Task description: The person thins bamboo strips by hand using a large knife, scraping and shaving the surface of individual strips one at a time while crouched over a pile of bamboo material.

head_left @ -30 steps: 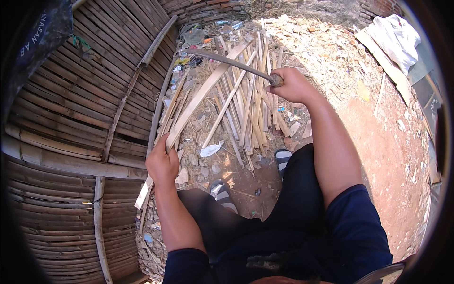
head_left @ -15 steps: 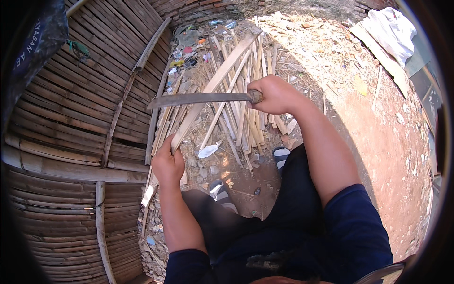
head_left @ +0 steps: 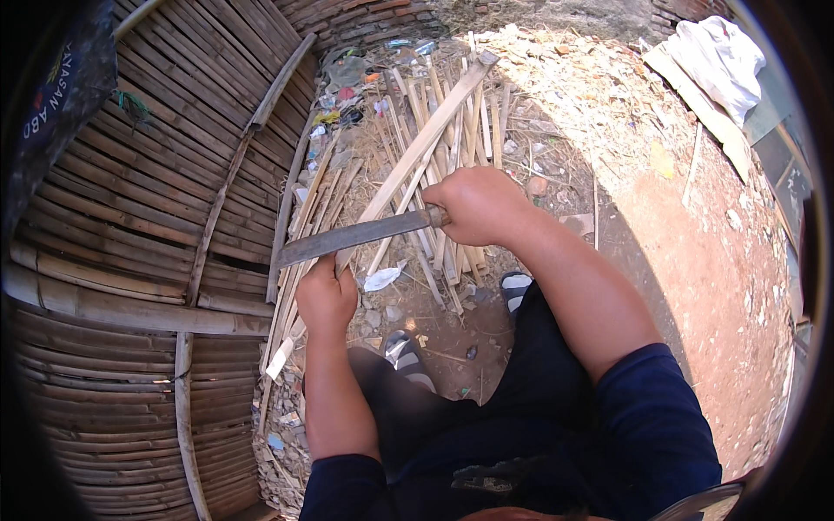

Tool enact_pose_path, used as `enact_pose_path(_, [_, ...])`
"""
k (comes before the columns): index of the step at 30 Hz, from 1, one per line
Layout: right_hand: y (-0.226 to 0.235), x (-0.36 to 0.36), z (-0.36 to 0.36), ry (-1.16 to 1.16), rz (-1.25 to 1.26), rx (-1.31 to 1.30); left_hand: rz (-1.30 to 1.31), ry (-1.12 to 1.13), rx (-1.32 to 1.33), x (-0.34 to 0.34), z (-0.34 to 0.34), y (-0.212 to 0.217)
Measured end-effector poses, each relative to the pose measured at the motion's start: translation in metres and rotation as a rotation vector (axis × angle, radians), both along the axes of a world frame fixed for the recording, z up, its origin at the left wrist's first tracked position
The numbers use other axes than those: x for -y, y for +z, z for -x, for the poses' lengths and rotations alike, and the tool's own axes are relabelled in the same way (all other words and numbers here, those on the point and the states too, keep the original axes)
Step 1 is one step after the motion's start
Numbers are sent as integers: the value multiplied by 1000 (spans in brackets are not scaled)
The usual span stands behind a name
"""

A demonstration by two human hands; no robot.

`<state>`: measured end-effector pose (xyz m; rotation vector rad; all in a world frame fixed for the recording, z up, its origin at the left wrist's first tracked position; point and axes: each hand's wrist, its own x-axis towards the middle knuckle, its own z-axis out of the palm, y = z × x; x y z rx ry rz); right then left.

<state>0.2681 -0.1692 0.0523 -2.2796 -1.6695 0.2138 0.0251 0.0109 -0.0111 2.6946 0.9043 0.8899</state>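
Note:
My right hand (head_left: 478, 207) is wrapped round the handle of a machete (head_left: 365, 233), whose long grey blade reaches left across to just above my left hand. My left hand (head_left: 328, 297) grips the near end of a pale wooden slat (head_left: 417, 152). That slat slants away up and to the right, its far end over the heap. The blade crosses the slat close to my left fingers; whether it touches the wood I cannot tell. Beneath lies a pile of similar thin slats (head_left: 447, 256) on the ground.
A woven bamboo wall (head_left: 113, 208) stands close on the left. More strips (head_left: 304, 213) lie along its foot. Rubbish (head_left: 334, 100) is scattered farther off, before a brick wall (head_left: 365, 26). A white sack (head_left: 717, 65) sits far right. My sandalled feet (head_left: 408, 360) are near the pile.
The machete has come down and nearer, its blade now by my left hand. My left hand has shifted slightly right with the slat, whose far end moved a little right.

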Motion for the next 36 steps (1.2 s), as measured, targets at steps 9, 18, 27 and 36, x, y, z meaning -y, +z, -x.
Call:
enact_pose_path(9, [-29, -9, -43, -59, -117, -136, 57, 22, -39, -2, -9, 1])
enact_pose_path(18, [-20, -23, -5, -33, 31, -56, -32, 78, -159, 9, -10, -11])
enact_pose_path(27, [-52, 0, -80, -318, -108, -220, 96, 132, -285, 3, 3, 4])
enact_pose_path(36, [-24, -13, -14, 31, 28, -47, 117, 83, -183, 12, -8, 4])
